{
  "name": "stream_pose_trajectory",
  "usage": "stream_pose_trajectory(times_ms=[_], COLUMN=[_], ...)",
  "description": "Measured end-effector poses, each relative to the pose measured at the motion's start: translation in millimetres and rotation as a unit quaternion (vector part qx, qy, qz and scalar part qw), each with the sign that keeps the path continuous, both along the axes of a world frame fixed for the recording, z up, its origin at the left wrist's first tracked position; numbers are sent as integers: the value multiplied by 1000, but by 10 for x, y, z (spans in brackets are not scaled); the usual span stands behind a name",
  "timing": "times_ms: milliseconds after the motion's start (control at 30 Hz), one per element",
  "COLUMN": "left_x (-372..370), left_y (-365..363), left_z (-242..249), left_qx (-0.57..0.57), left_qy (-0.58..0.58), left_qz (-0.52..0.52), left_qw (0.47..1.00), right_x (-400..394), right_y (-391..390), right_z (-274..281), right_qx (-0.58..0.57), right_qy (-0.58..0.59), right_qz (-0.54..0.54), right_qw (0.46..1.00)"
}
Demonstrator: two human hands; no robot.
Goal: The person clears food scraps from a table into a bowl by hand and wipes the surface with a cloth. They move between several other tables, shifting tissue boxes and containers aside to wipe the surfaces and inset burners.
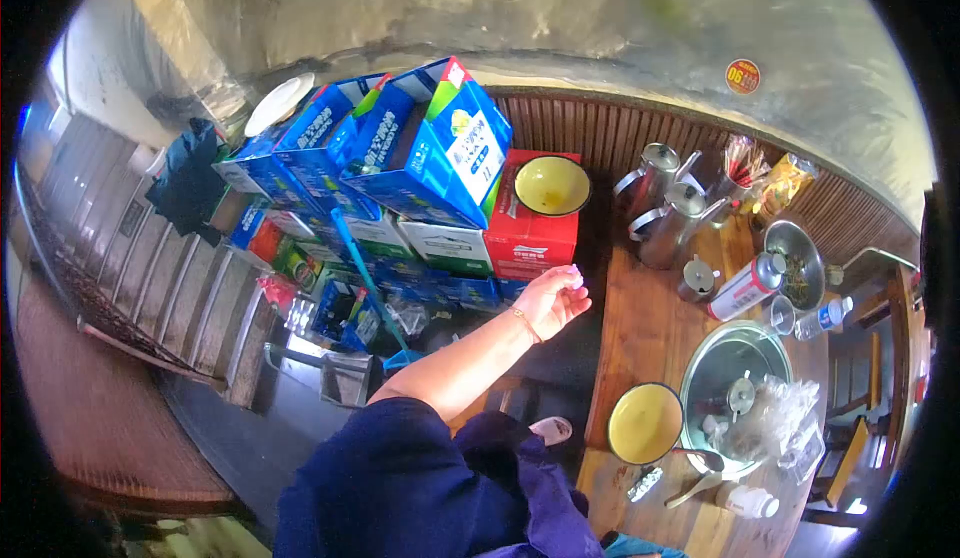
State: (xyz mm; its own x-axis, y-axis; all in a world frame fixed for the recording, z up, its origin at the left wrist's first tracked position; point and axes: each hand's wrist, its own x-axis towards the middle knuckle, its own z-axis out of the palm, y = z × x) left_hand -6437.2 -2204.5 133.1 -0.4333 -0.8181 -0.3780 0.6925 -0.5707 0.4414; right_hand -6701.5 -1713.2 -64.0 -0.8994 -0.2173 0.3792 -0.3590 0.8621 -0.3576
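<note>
My left hand (pixel 553 303) is raised in front of the stacked boxes, a thin bracelet on its wrist. Its fingers are curled in, and a small whitish thing shows at the fingertips, too small to name. Just behind the hand stands a red carton (pixel 540 223) with a yellow enamel bowl (pixel 552 186) on top. At the bottom edge a teal cloth (pixel 640 546) lies by the wooden table, with a sliver of what may be my right hand beside it; its fingers are hidden. Another yellow bowl (pixel 645 424) sits on the table.
On the wooden table (pixel 640 328) are metal kettles (pixel 672 223), a steel basin (pixel 700 358) with a plastic bag, a thermos-like canister (pixel 747 286), a wooden spoon (pixel 695 488) and a white bottle (pixel 748 501). Blue boxes (pixel 440 148) rise at the left, near a blue-handled dustpan (pixel 400 358) and stairs (pixel 180 278).
</note>
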Motion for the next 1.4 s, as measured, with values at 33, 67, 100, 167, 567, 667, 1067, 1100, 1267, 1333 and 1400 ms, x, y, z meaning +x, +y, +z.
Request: stream_pose_trajectory(times_ms=[33,67,100,167,567,667,1067,1100,1267,1333,1400], left_x=[93,162,259,398,-785,-1650,-3916,-3962,-4194,-4253,-4276], left_y=[72,177,219,302,1078,748,-768,-826,-1643,-1955,-2115], left_z=[-17,93,30,-148,333,311,-112,-114,-212,-207,-141], left_qx=[4,20,17,-33,-145,-410,-679,-660,-633,-635,-627], left_qy=[3,-26,-23,33,-273,-386,-461,-454,-430,-434,-474], left_qz=[6,27,14,-36,-255,-239,-125,-155,-24,5,-25], left_qw=[1000,999,999,998,916,791,558,578,643,639,617], right_x=[26,1,-34,-96,857,965,873,873,854,835,835], right_y=[102,184,271,599,678,697,488,456,405,401,394], right_z=[-32,-63,-115,-260,248,268,408,459,493,496,487], right_qx=[-17,-34,-49,-60,110,95,151,159,181,201,215], right_qy=[13,25,39,72,-90,-101,-152,-166,-153,-170,-180], right_qz=[25,46,63,63,33,18,-29,-35,-22,-29,-34], right_qw=[999,998,996,994,989,990,976,972,971,964,959])
